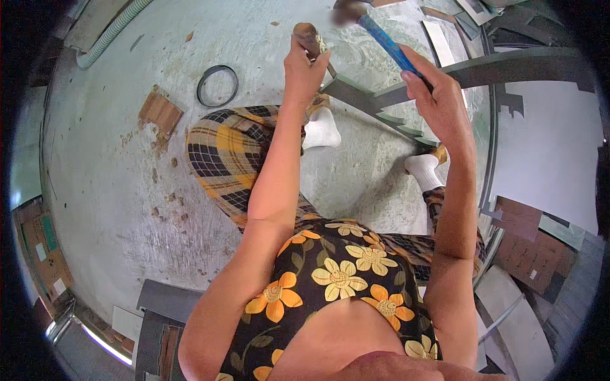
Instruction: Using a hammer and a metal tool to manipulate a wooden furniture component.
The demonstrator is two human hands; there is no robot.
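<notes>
My left hand (pixel 307 73) is closed around the thick brown wooden handle of a chisel (pixel 306 33). Its narrow dark shank points down to one end of a dark grey notched piece (pixel 346 89) lying between my feet. Raised in my right hand (pixel 435 95) is a hammer (pixel 389 43), gripped by its blue handle. The hammer's dark head is blurred and hangs a little right of the chisel's top. A long curved grey strip (pixel 483 71) meets the notched piece and passes beyond my right wrist.
On the pale floor (pixel 114 190) lie a black ring (pixel 217 86), a broken brown board (pixel 160 114) and scattered crumbs. A ribbed hose (pixel 113 33) is at the far left. Boards and offcuts (pixel 438 41) lie at the far right; a large white sheet (pixel 546 152) is on the right.
</notes>
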